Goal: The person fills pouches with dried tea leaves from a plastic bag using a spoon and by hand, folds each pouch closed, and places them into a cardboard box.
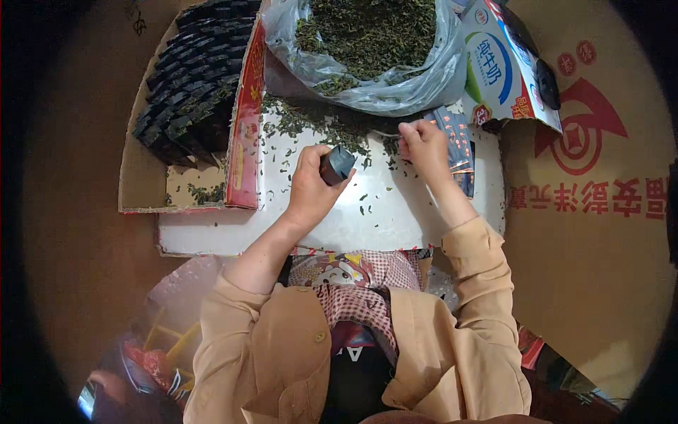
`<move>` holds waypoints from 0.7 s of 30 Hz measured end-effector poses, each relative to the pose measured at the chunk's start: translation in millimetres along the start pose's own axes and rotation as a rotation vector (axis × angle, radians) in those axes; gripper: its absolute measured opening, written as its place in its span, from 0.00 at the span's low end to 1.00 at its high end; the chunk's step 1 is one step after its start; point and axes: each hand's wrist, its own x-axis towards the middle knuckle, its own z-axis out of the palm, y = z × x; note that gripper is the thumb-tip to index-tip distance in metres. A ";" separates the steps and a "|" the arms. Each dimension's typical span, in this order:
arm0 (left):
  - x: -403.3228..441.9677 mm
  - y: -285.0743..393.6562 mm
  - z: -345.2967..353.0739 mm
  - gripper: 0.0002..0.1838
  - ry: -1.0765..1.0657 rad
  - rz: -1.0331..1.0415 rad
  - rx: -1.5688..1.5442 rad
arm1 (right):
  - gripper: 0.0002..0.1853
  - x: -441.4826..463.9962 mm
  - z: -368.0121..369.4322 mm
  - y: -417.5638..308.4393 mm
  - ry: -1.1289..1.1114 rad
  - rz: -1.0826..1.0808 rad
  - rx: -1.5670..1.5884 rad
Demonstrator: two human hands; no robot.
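Observation:
My left hand (311, 185) is wrapped round a small dark pouch (337, 165), with the pouch's top facing up. To the right, my right hand (425, 147) pinches the handle of a thin metal utensil (385, 133), whose far end lies among loose dried leaves (332, 128). Those leaves are scattered over a white board (311, 225). Just behind both hands stands a clear plastic bag (402, 99) full of dried leaves. Beside my right hand is a stack of dark packets with orange print (458, 145).
At the left, an open cardboard box (131, 194) with a red side holds several rows of dark pouches (191, 85). A milk carton box (494, 67) stands at the back right. Large brown cardboard (586, 268) rises at the right. A yellow frame (173, 339) shows lower left.

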 end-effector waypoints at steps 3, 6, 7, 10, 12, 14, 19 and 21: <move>1.4 2.9 -0.8 0.28 -0.005 -0.009 0.013 | 0.10 2.0 18.7 11.2 0.128 -0.108 0.015; 2.5 4.4 -2.1 0.28 0.011 0.026 0.028 | 0.09 -5.9 26.6 16.4 0.188 -0.263 -0.073; 2.9 4.0 -2.9 0.28 0.008 0.028 0.029 | 0.08 -6.8 27.1 20.6 0.185 -0.276 -0.060; 4.6 4.2 -4.8 0.28 0.000 0.004 0.019 | 0.07 -15.5 23.5 15.7 0.155 -0.224 0.044; 5.7 3.0 -5.9 0.29 -0.007 -0.023 0.008 | 0.07 -22.0 20.1 14.1 0.129 -0.159 0.136; 7.5 0.2 -6.7 0.29 0.002 -0.019 0.038 | 0.06 -26.5 13.6 16.2 0.082 -0.215 0.200; 12.6 0.2 -8.8 0.30 -0.042 -0.023 0.041 | 0.06 -45.5 -4.4 -1.4 0.024 -0.212 0.252; 15.8 1.1 -9.2 0.30 -0.049 0.012 0.052 | 0.06 -52.4 -14.0 -13.0 0.000 -0.257 0.287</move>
